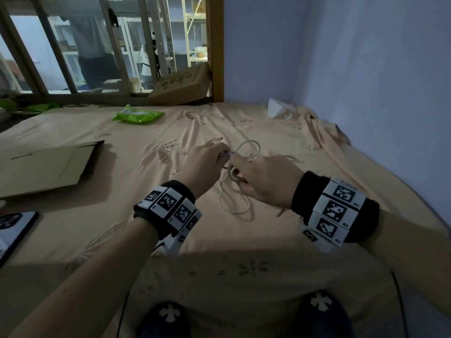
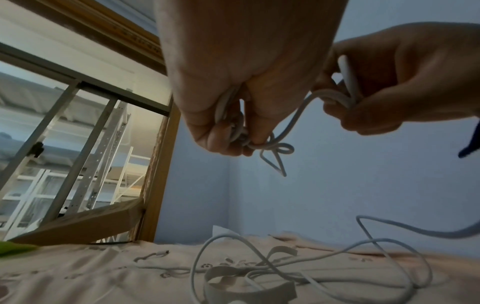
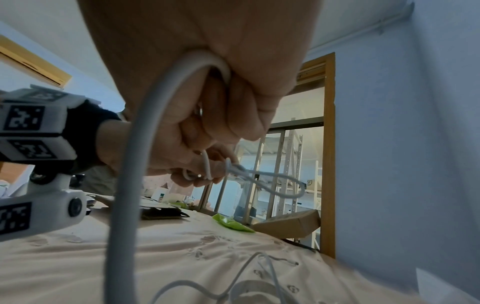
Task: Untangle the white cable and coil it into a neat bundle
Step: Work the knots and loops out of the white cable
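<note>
The white cable (image 1: 234,206) lies in loose tangled loops on the peach bedsheet (image 1: 170,240), with one part lifted between both hands. My left hand (image 1: 223,156) pinches a small knot of cable (image 2: 259,145) at its fingertips. My right hand (image 1: 238,175), close beside it, grips another stretch of cable (image 3: 135,144) that curls out of the fist. A small loop (image 3: 280,185) sticks out past the fingers toward the window. Further loops (image 2: 337,265) rest on the sheet below the hands. One plug end (image 2: 158,254) lies on the bed.
Flat cardboard (image 1: 46,164) and a phone (image 1: 14,230) lie at the left. A green packet (image 1: 138,115) and a cardboard box (image 1: 183,86) sit by the window frame. A white folded object (image 1: 278,108) is in the far corner; the blue wall (image 1: 378,93) runs along the right.
</note>
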A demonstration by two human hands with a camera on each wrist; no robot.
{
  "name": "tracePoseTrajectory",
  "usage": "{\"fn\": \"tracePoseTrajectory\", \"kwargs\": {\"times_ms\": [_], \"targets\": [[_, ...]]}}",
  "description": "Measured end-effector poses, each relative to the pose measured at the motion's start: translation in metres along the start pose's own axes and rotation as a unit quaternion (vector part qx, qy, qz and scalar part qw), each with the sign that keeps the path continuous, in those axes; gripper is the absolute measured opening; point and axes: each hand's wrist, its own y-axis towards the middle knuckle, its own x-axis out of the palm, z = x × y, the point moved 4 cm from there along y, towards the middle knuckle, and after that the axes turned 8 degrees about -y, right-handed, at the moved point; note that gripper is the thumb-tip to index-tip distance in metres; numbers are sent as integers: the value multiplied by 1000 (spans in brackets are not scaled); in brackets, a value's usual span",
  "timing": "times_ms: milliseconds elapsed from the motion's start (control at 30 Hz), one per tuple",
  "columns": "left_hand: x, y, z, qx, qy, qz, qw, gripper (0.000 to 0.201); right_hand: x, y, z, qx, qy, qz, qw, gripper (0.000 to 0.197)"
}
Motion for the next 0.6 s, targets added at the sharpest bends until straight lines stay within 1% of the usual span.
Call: {"fn": "tracePoseTrajectory", "kwargs": {"times_ms": [100, 200, 367, 467, 600], "targets": [[0, -1, 1, -3, 4, 0, 1000, 15, -11, -1, 4, 10, -16, 21, 1000, 40], [-2, 0, 3, -10, -13, 1, 1000, 14, -16, -2, 7, 26, -7, 47, 999, 44], [-4, 4, -1, -41, -42, 5, 998, 16, -16, -4, 22, 64, 5, 65, 996, 35], [-5, 3, 1, -40, -39, 1, 998, 17, -14, -1, 31, 82, 18, 73, 994, 29], [-8, 3, 3, -46, -44, 0, 998, 18, -6, -3, 40, 101, 63, 112, 987, 24]]}}
